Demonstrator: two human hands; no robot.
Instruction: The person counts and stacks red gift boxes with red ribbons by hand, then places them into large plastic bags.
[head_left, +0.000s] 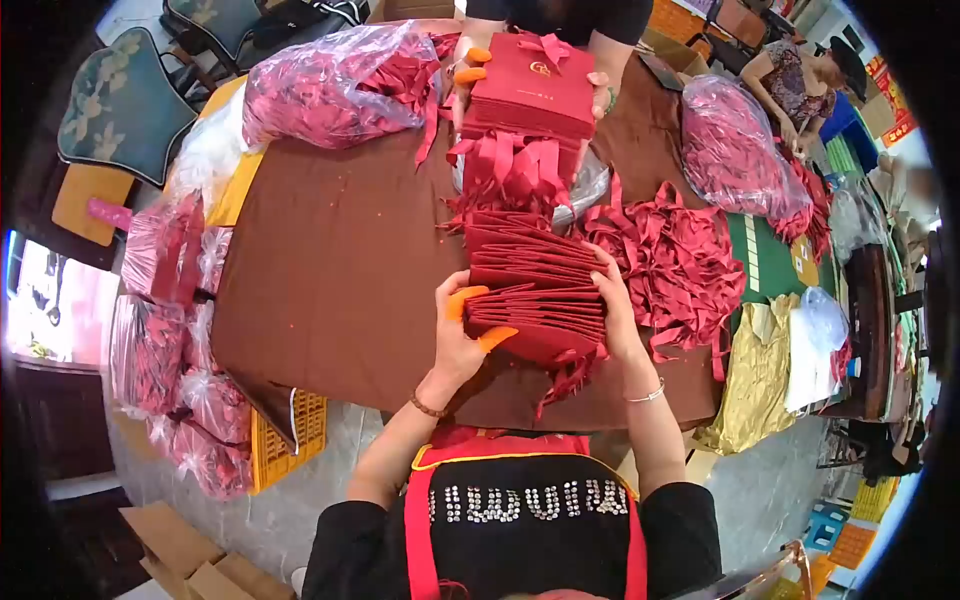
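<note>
A stack of flat red gift bags (540, 290) with red ribbons stands at the table's near middle, its layers fanned like pages. My left hand (462, 325), with orange finger covers on the thumb and a finger, grips the stack's left side. Opposite it, my right hand (617, 310) presses on the right edge. Just beyond, a co-worker's hands hold a second red stack (532, 85), with a gold emblem and a ribbon bow on its top piece. Loose ribbons (515, 170) hang between the two stacks.
A brown cloth (320, 260) covers the table. To the right lies a heap of red ribbons (670, 265). Clear plastic sacks of red pieces sit at the back left (335, 90) and back right (740, 145). Wrapped bundles (150, 350) and a yellow crate (290, 440) flank the left side.
</note>
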